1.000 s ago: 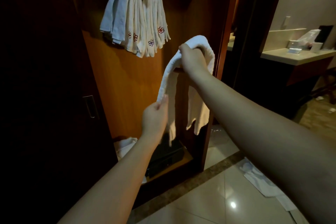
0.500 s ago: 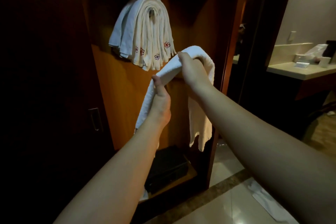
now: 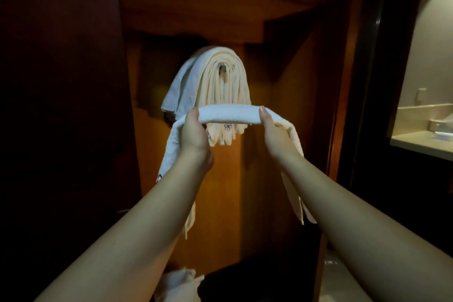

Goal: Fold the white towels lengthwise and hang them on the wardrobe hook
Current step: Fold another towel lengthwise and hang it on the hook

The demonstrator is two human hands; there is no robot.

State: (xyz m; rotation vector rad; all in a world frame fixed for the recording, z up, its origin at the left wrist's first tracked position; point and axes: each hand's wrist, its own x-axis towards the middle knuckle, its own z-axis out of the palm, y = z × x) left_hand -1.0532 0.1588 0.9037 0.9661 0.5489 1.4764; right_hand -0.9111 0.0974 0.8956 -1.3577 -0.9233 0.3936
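Low in the frame, both forearms reach up toward the centre. The left hand [image 3: 195,133] and the right hand [image 3: 274,133] are each closed around a folded white towel [image 3: 229,114], which spans level between them at mid-frame, its ends drooping past either wrist. Just behind it, a stack of towels [image 3: 215,86] hangs draped over the wardrobe hook [image 3: 222,68] against the wooden back panel [image 3: 269,130]. A crumpled towel [image 3: 179,282] lies at bottom centre.
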